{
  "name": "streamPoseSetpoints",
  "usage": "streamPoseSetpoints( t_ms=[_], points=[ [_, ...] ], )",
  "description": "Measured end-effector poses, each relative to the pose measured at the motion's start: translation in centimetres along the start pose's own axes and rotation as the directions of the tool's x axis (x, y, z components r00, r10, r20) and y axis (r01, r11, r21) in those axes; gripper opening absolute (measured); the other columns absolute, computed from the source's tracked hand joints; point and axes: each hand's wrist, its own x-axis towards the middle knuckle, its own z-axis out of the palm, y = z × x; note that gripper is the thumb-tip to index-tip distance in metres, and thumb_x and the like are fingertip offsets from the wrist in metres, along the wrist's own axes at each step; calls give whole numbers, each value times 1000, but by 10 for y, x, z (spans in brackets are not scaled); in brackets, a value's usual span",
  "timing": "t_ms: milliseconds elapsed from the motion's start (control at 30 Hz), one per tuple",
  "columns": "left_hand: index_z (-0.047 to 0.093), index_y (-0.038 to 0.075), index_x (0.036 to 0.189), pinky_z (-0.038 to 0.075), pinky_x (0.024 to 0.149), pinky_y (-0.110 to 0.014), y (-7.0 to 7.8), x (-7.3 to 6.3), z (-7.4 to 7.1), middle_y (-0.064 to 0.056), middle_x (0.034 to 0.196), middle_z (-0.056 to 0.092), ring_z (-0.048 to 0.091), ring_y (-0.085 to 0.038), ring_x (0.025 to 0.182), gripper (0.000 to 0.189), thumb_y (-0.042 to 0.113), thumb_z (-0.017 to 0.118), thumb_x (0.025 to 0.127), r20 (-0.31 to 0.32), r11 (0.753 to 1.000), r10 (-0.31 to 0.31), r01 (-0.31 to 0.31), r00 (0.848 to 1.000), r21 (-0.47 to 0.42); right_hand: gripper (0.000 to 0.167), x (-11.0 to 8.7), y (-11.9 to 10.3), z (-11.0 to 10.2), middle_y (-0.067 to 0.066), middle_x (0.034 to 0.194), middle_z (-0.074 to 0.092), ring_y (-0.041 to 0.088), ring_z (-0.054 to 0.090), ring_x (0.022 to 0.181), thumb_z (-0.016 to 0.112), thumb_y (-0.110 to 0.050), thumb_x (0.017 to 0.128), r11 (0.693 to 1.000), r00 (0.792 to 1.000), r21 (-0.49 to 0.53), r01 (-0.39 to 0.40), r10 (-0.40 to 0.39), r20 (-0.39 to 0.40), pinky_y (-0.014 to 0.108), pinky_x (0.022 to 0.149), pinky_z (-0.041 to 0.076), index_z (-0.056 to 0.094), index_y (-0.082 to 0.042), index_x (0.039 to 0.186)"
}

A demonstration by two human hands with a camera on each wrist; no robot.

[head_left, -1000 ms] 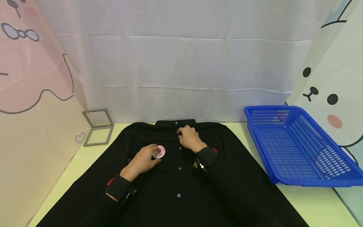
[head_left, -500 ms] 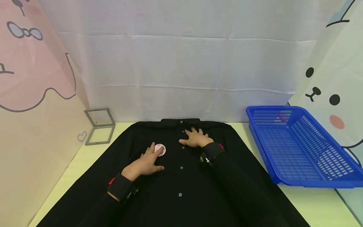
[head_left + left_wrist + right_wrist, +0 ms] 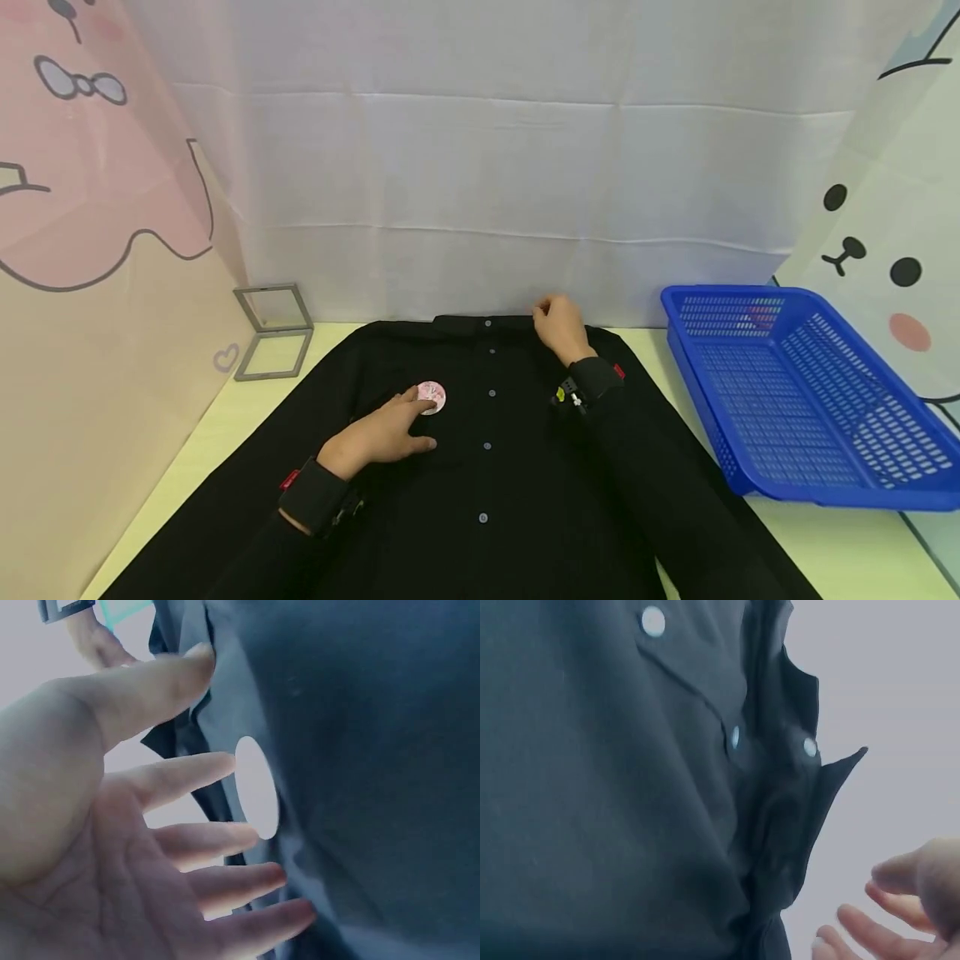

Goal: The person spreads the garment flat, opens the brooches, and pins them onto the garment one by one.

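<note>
A black button-up shirt point(image 3: 442, 500) lies spread out, collar at the far side. On its chest, left of the button row, sits a round pink-and-white badge point(image 3: 432, 390). My left hand point(image 3: 375, 431) has its fingers spread, with fingertips at the badge's lower-left edge. In the left wrist view the badge point(image 3: 257, 787) looks like a pale oval beside two fingertips. My right hand point(image 3: 561, 329) is over the shirt's far right shoulder, beside the collar. Its loosely bent fingers point(image 3: 881, 930) hold nothing in the right wrist view, next to the raised collar point(image 3: 810, 787).
A blue perforated basket point(image 3: 810, 400) stands on the right of the pale yellow table point(image 3: 817, 533). At the back left a hinged grey frame point(image 3: 273, 354) leans against a white curtain point(image 3: 480, 192). Printed cartoon cloths hang at both sides.
My right hand has moved from the top buttons out to the far right shoulder. My left fingers have spread and stay at the badge. The whole scene has shifted slightly right in the head view.
</note>
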Motion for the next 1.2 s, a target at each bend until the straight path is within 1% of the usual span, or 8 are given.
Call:
streamPoseSetpoints(
  t_ms=[133,233,333,567,667,767,933,1200],
  points=[
    [58,-3,141,49,107,-53,0,12,-8,-25,143,57,58,-41,130,50,19,72,98,-114,994,109,-107,988,24,38,5,6,-4,29,129,63,42,66,102,53,-17,108,996,990,-90,1,11,139,47,85,55,57,8,137],
    [61,-4,137,55,94,-48,-1,23,-18,-20,128,67,66,-34,111,42,16,67,100,-168,986,169,-167,971,22,29,7,11,-1,24,99,66,30,61,76,55,-16,108,990,980,-141,23,5,199,38,69,50,67,9,117],
    [59,-3,140,55,97,-49,-3,35,-28,-21,134,65,66,-36,118,43,18,64,102,-170,987,156,-159,973,-5,28,10,17,5,12,70,49,20,42,60,58,-16,107,989,975,-148,11,22,220,34,60,36,63,1,86],
    [56,-1,143,54,101,-52,-2,77,-45,-27,135,63,63,-41,123,47,24,63,104,-109,996,84,-85,990,-2,26,7,26,12,25,99,61,33,61,82,68,-18,101,973,966,-218,-69,120,227,40,73,52,63,6,108],
    [54,-1,145,53,102,-52,-2,89,-50,-27,136,62,62,-41,123,49,26,62,105,-81,999,39,-38,996,18,31,8,26,14,12,74,44,24,46,64,71,-17,99,973,960,-214,-83,136,244,36,61,38,50,-5,80],
    [53,0,146,50,106,-53,0,95,-53,-27,141,58,59,-42,129,50,27,61,105,-33,1000,17,-16,999,25,41,9,26,14,6,70,34,20,39,61,71,-17,99,981,973,-184,-56,95,210,34,60,34,37,-10,77],
    [49,2,151,42,115,-54,3,99,-55,-24,154,48,47,-42,142,55,29,61,105,48,1000,-6,4,999,24,25,10,26,11,11,81,49,24,50,67,65,-19,103,996,997,-94,0,7,78,35,63,39,47,-4,93],
    [23,4,163,26,124,-60,-5,108,-59,-25,169,21,24,-46,154,75,33,60,105,63,996,-89,88,994,28,21,13,24,9,19,96,59,32,59,77,57,-21,107,1000,995,0,10,-10,-96,39,69,45,49,-2,109]
  ],
)
